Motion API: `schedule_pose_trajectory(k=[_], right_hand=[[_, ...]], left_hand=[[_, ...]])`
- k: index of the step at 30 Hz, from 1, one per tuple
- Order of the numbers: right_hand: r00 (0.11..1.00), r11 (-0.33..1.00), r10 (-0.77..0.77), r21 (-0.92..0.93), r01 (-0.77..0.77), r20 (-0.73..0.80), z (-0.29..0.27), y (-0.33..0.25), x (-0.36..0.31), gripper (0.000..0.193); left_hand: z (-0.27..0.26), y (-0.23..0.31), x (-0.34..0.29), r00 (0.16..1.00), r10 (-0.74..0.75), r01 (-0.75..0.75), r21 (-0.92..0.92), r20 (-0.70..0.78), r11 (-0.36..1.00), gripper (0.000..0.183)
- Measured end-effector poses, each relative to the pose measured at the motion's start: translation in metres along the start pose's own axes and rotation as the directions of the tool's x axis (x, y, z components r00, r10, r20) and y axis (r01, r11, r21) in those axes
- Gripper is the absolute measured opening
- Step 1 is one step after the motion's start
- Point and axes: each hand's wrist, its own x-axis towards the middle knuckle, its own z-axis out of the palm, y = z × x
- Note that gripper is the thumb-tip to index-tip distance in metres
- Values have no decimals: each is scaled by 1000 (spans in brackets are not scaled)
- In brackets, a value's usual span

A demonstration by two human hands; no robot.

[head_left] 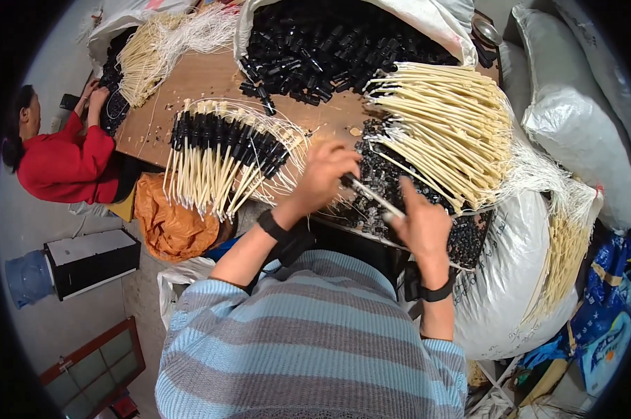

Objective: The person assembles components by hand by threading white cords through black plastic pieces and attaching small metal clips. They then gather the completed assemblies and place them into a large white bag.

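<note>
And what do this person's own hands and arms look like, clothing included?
The left hand and right hand are ungloved. Black bands circle both wrists. The knitted sleeves, striped light blue and grey, stop short of the wrists, leaving part of each forearm uncovered.

Over on the right edge, there's print: pale characters run along the blue plastic packaging [609, 328], bent round by the rim of the view and too small to read cleanly. Just below them, a small orange spot sits on the same stretch of packaging. Swinging back in, here's the bulging white sack [507, 307] beside the counter [203, 73]: dark marks on its side, up near the counter's edge, and more small ones lower down toward its bottom. Creased and faint, those; no words or numbers can be made out.
</note>
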Motion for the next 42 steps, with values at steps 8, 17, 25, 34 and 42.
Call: schedule_pose_trajectory(k=[8,17,25,34,42], right_hand=[[977,700,4,698,150,-214,21,15,10,11],[962,849,-239,453,272,-130,32,-27,15,18],[973,886,-35,443,135,-226,37,-26,13,11],[967,903,-10,412,119,-256,42,-25,15,11],[977,785,-159,582,212,-141,37,-27,13,17]], left_hand=[[-7,40,13,964,87,-142,206,252,968,26],[8,17,-4,774,-547,601,-643,319,474,26],[-4,17,-12,931,-350,360,-109,102,927,35],[-5,25,-7,968,-250,251,-42,27,967,28],[-6,26,-6,879,-316,392,-164,357,905,44]])
